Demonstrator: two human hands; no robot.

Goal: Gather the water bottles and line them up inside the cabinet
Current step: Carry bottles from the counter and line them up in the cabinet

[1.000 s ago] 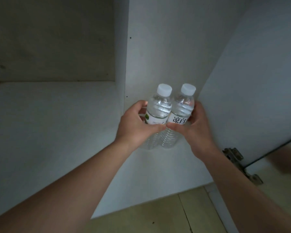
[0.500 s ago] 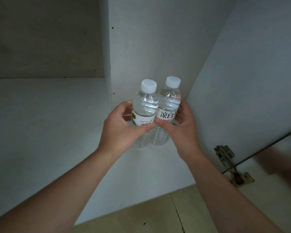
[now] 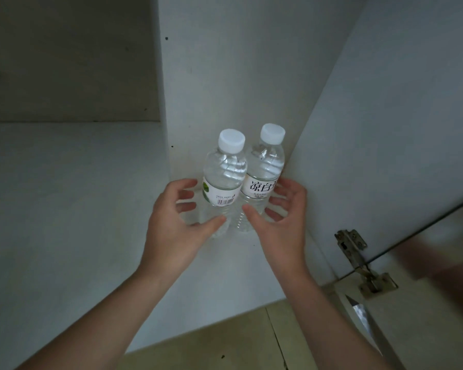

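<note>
Now bottles (image 3: pixel 238 180) stand between loosened hands (image 3: pixel 182 222).

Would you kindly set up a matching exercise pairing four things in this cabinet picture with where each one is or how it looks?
Things:
1. barcode bottle
2. bottle with large black characters
3. left hand
4. door hinge

Descriptions:
A. metal, at the cabinet's lower right edge
B. fingers spread, open beside the barcode bottle
C. upright, nearest the right wall
D. upright, green mark on its label

Pairs: 1-D, 2-C, 3-B, 4-A
</note>
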